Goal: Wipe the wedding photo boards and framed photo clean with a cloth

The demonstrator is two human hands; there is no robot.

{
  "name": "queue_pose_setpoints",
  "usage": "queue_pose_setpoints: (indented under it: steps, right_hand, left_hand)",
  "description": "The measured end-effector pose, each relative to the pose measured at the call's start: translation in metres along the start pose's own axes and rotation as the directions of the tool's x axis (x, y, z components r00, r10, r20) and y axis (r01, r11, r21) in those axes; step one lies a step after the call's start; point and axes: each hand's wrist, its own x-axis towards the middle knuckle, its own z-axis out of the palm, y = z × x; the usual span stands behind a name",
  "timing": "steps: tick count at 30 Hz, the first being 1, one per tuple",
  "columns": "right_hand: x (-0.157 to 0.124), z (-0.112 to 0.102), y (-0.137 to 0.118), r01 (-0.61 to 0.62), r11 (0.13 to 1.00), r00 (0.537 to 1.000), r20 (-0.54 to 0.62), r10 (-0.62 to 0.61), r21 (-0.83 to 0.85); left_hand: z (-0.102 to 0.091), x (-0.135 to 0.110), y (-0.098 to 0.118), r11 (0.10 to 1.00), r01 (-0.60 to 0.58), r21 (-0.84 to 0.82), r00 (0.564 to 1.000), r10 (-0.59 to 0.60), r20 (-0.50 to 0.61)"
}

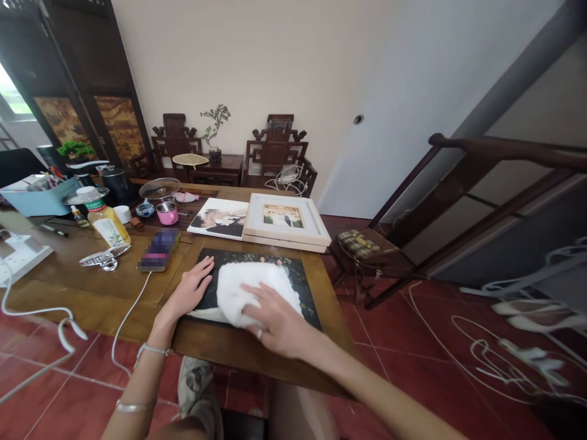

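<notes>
narrow free tabletop right of black panel, white frame behind

Before you stands a brown wooden desk. Near its front edge a dark picture panel lies flat. Behind it you have a white photo board and, just beside, a stack of pale frames. To your left are a phone, a hair clip and a pink cup.

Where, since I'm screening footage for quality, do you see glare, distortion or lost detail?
Head view: the window at far left glares; the white cloth shows little fine detail; the phone is pixelated; the chair at right looks stretched, likely by the lens.
</notes>
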Motion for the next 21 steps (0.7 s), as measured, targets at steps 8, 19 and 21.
queue_pose_setpoints:
  steps: [8,19,21]
  right_hand:
    - [0.076,-0.005,0.063,-0.167,0.982,0.984,-0.075,0.161,-0.088]
    - [-0.014,0.010,-0.036,0.106,0.994,0.986,0.129,-0.105,0.000]
    - [-0.018,0.009,-0.040,0.136,0.990,0.980,0.144,-0.138,0.021]
  left_hand:
    - [0.000,0.001,-0.002,1.000,-0.026,-0.017,1.000,0.025,-0.017]
    - [-0.003,-0.001,0.004,1.000,0.013,0.019,1.000,-0.013,-0.010]
    - [-0.004,-0.001,0.005,1.000,0.007,0.025,1.000,-0.007,-0.012]
